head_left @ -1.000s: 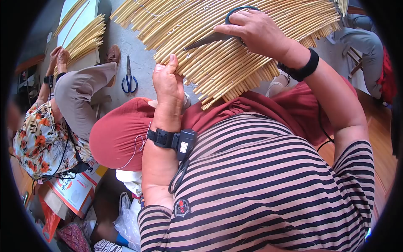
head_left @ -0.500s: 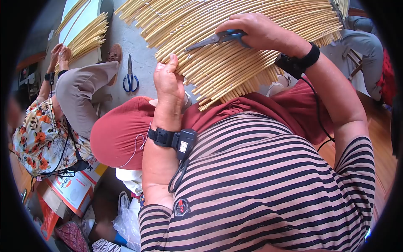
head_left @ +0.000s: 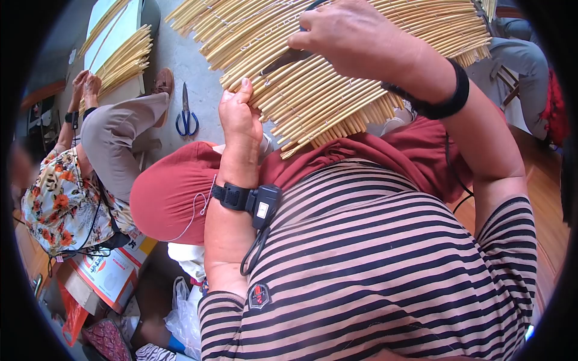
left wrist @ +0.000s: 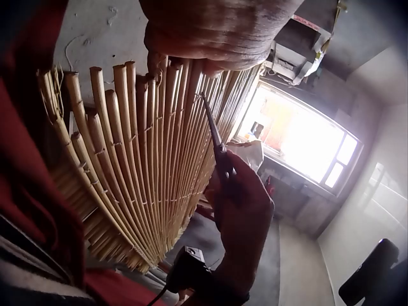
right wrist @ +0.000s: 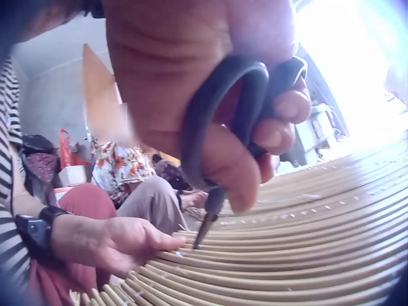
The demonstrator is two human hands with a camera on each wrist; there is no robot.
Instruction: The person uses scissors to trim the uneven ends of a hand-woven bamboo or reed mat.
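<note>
At your far left, another person in a floral shirt [head_left: 51, 198] handles a bundle of reeds [head_left: 123, 57]. A pair of blue-handled scissors [head_left: 186, 117] lies on the floor [head_left: 198, 78] beside their knee. Your left hand [head_left: 239, 117] grasps the near edge of the reed mat [head_left: 337, 96], with the thumb raised against the stalks. The mat fans away from you, and its lower ends touch your red garment [head_left: 373, 150]. Your right hand [head_left: 355, 39] is over the mat, fingers curled through the loops of the black scissors [head_left: 283, 59]. Their tip points at the reeds close to your left thumb.
</note>
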